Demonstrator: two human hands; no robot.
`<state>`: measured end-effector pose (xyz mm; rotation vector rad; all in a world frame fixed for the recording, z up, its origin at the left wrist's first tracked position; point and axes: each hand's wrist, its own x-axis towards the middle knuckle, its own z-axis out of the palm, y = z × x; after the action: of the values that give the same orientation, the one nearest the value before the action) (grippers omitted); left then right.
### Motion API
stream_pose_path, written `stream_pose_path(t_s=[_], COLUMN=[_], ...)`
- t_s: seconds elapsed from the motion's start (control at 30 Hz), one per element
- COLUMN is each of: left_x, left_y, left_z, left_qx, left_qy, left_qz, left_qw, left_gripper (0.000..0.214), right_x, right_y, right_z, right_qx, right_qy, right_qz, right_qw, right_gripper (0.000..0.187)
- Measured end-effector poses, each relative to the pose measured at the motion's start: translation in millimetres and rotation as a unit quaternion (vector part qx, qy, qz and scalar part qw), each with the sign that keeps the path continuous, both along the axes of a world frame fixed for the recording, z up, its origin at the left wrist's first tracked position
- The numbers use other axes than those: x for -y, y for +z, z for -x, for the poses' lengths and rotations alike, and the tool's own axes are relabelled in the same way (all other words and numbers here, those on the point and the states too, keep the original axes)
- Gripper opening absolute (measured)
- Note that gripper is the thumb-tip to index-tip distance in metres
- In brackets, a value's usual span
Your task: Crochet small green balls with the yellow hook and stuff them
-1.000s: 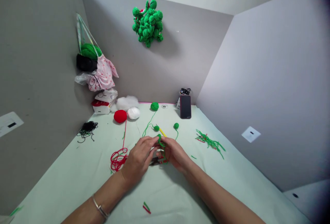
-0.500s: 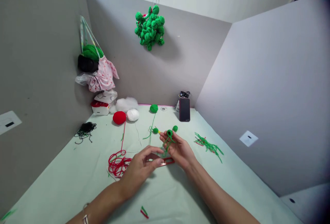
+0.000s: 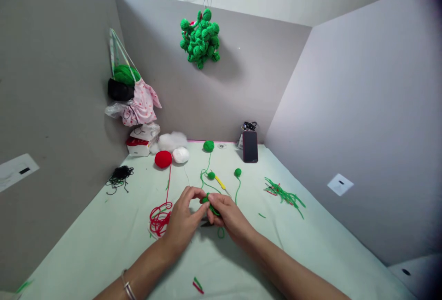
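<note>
My left hand (image 3: 184, 222) and my right hand (image 3: 228, 215) meet over the pale green table (image 3: 103, 245), fingertips pinched together on a small green crocheted piece (image 3: 206, 200) with green yarn trailing from it. A dark tool lies on the table under the hands, mostly hidden. Just beyond the hands lie two small green crochet balls (image 3: 211, 175) (image 3: 237, 172) and a yellow-handled hook (image 3: 219, 182). A loose red yarn tangle (image 3: 159, 215) lies left of my left hand.
At the back stand a red yarn ball (image 3: 163, 158), a white ball (image 3: 180, 154), a green ball (image 3: 208, 145) and a dark phone (image 3: 250, 146). Green yarn scraps (image 3: 285, 194) lie right, black thread (image 3: 119, 175) left. A cluster of green crochet balls (image 3: 199, 37) hangs on the grey wall.
My right hand came down and back toward me with the green piece. My left hand moved up to meet it, and both now pinch it together.
</note>
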<state>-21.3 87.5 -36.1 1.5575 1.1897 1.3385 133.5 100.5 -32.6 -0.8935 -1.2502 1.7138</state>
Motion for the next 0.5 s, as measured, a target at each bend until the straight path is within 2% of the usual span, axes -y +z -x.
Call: stream_pose_path(t_s=[0.23,0.4,0.5], left_x=[-11,-6,0], left_y=[-2.5,-4.7,-4.8], left_z=[6,3,2], left_qx=[0.044,0.022,0.0], left_qy=[-0.067,-0.04,-0.03], left_qz=[0.034,-0.011,-0.045], left_qw=[0.996,0.999,0.999], left_gripper=[0.016,0.01,0.016], right_x=[-3,-2,-1], right_y=[-3.2,-0.4,0.4], right_z=[-3,-2,-1], right_qx=[0.023,0.038,0.05], right_qy=[-0.02,-0.014,-0.005], right_qz=[-0.013,-0.022,-0.024], right_qw=[0.999,0.999,0.998], right_gripper=[0.057,0.055,0.055])
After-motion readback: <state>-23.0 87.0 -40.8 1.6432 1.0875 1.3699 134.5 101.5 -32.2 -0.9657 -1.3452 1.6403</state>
